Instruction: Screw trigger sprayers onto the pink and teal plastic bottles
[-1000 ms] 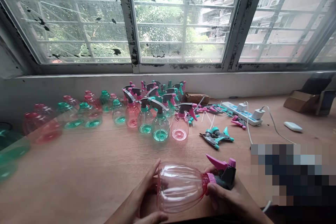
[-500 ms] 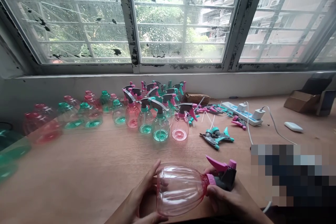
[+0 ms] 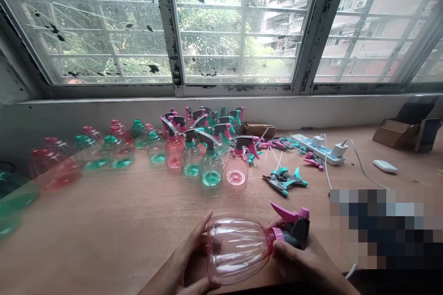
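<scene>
A clear pink spray bottle [image 3: 238,250] lies on its side between my two hands, just above the near edge of the table. My left hand [image 3: 194,258] cups its base, thumb below and fingers behind. At the neck, my right hand [image 3: 294,251] is closed around the pink collar [image 3: 277,235], with the thumb in front. The black and pink trigger head [image 3: 296,226] sits on the neck and points up and to the right. Some right-hand fingers are hidden behind the bottle and head.
Finished-looking spray bottles [image 3: 211,166] stand mid-table. Open pink and green bottles [image 3: 119,152] are at left. Loose green trigger heads [image 3: 285,179] lie right of centre, near a power strip [image 3: 320,150] with cables. A white mouse [image 3: 385,166] and cardboard box [image 3: 398,132] are at right.
The trigger head has turned very slightly and shifted a little left with my right hand. Both hands keep their hold on the bottle; otherwise the view barely shifts.
</scene>
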A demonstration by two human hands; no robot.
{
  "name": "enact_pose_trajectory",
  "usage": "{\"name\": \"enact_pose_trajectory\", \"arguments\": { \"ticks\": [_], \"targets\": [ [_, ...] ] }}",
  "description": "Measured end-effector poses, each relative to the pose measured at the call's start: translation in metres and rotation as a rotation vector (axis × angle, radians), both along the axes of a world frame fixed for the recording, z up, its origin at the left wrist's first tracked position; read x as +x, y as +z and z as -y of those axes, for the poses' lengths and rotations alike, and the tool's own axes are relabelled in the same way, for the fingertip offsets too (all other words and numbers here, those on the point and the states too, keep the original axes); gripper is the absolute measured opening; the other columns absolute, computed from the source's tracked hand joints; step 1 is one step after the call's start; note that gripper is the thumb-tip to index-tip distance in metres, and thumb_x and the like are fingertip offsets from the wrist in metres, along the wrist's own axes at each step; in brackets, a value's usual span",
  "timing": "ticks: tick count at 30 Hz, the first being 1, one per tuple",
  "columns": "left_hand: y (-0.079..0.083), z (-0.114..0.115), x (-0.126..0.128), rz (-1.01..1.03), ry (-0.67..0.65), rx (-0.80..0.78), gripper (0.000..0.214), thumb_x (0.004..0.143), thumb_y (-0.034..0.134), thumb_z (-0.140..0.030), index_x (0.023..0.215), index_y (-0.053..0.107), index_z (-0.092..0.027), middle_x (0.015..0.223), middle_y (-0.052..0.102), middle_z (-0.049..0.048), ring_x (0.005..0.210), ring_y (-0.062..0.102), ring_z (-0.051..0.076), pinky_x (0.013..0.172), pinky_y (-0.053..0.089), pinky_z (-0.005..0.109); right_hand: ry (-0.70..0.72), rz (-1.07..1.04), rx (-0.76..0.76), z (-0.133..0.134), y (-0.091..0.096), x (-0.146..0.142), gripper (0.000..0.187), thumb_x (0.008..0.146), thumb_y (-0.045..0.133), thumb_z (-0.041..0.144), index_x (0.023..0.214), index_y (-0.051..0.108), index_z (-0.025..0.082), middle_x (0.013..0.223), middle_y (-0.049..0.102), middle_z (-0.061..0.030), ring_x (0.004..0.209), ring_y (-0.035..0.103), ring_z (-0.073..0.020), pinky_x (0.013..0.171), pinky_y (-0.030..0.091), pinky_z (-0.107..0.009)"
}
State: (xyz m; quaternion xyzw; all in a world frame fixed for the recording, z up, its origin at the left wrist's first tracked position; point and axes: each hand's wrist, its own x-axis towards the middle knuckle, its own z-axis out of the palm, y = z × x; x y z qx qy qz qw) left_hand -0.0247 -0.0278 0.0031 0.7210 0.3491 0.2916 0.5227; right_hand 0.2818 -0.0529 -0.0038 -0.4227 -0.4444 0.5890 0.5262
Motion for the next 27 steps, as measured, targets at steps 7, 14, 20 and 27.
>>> {"name": "enact_pose_trajectory", "arguments": {
  "ticks": [7,14,20,27],
  "targets": [
    [-0.008,-0.001,-0.006,0.007,-0.021,-0.017,0.100,0.080,0.080,-0.049,0.160,0.020,-0.038,0.163,0.041,0.0050,0.145,0.042,0.038,0.123,0.029,0.053,-0.018,0.096,0.017,0.001,-0.001,0.000,0.048,0.072,0.085,0.050,0.098,0.063,0.017,0.048,0.063,0.0051,0.043,0.056,-0.0145,0.048,0.041,-0.027],
    [0.001,-0.001,0.002,-0.020,0.024,0.040,0.094,0.085,0.076,-0.043,0.160,0.019,-0.038,0.151,0.054,0.0067,0.134,0.055,0.034,0.120,0.034,0.050,-0.044,0.042,0.008,0.001,-0.001,0.000,0.048,0.071,0.087,0.049,0.098,0.063,0.018,0.055,0.067,0.0029,0.042,0.057,-0.0133,0.045,0.041,-0.024],
    [-0.007,-0.001,-0.001,0.048,-0.017,0.007,0.108,0.077,0.086,-0.041,0.159,0.016,-0.044,0.157,0.048,0.0048,0.132,0.058,0.034,0.120,0.035,0.050,-0.061,0.017,-0.019,0.000,-0.001,0.000,0.049,0.068,0.089,0.049,0.094,0.062,0.017,0.059,0.070,0.0018,0.041,0.053,-0.0096,0.042,0.039,-0.021],
    [0.002,-0.002,-0.003,0.026,-0.037,-0.038,0.094,0.079,0.083,-0.042,0.157,0.030,-0.039,0.159,0.048,0.0021,0.146,0.042,0.037,0.125,0.025,0.050,-0.043,0.012,0.004,0.000,-0.001,0.001,0.051,0.070,0.089,0.048,0.100,0.061,0.017,0.053,0.066,0.0038,0.042,0.053,-0.0108,0.044,0.040,-0.022]
  ]
}}
